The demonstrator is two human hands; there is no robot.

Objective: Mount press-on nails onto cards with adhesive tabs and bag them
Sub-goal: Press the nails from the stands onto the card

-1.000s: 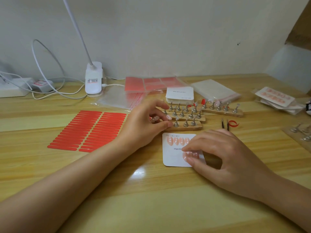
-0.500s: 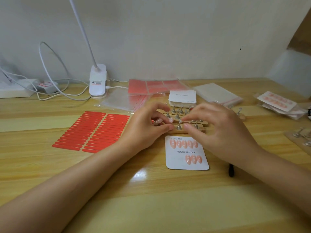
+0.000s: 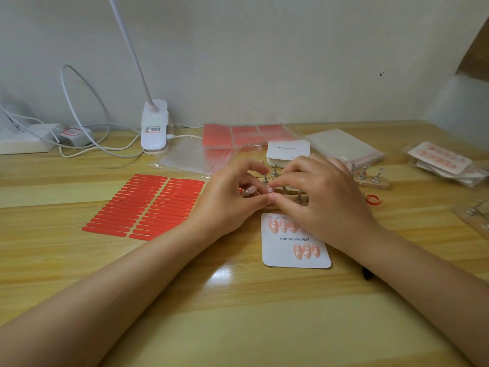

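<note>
A white card (image 3: 296, 256) printed "Handmade Nail" lies flat on the table with two rows of pink press-on nails (image 3: 306, 251) stuck on it. Just behind it, my left hand (image 3: 227, 205) pinches a small metal peg carrying a pale pink nail (image 3: 250, 190). My right hand (image 3: 328, 200) reaches over the card's top row, its thumb and index tip meeting the left thumb and pinching at that nail. Wooden holders with metal pegs (image 3: 370, 180) sit behind my hands, mostly hidden. Two sheets of red adhesive tabs (image 3: 143, 207) lie to the left.
A stack of blank cards (image 3: 288, 151) and clear bags (image 3: 195, 158) lie behind the holders. Bagged finished sets (image 3: 440, 160) are at far right. A black tweezers tip (image 3: 366, 274) shows under my right forearm, with a red peeled strip (image 3: 373, 200) nearby. Lamp base (image 3: 154, 128) and cables stand at back left.
My right hand left the card's lower row and moved up and left to meet my left hand. The left hand has stayed in place, still holding the peg.
</note>
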